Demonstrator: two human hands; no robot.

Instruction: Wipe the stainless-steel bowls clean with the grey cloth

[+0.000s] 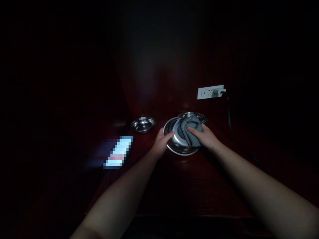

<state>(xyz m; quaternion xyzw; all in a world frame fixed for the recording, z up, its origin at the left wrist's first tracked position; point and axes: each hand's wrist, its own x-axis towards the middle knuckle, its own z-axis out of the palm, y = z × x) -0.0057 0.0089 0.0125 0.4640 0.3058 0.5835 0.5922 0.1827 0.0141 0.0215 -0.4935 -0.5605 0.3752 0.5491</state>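
The scene is very dark. My left hand (161,142) grips the left rim of a shiny steel bowl (175,141), which is tilted up toward me above a dark red wooden table (189,186). My right hand (205,136) presses a grey-green cloth (190,130) into the inside of that bowl, fingers closed on the cloth. Right behind the held bowl sits a second steel bowl (198,115), mostly hidden by it. A third steel bowl (143,124) rests on the table to the left, apart from my hands.
A lit phone screen (119,152) lies on the table at the left. A white wall socket (208,92) with a plug (219,90) and a dark cable (228,113) is on the wall at the back right. Everything else is in darkness.
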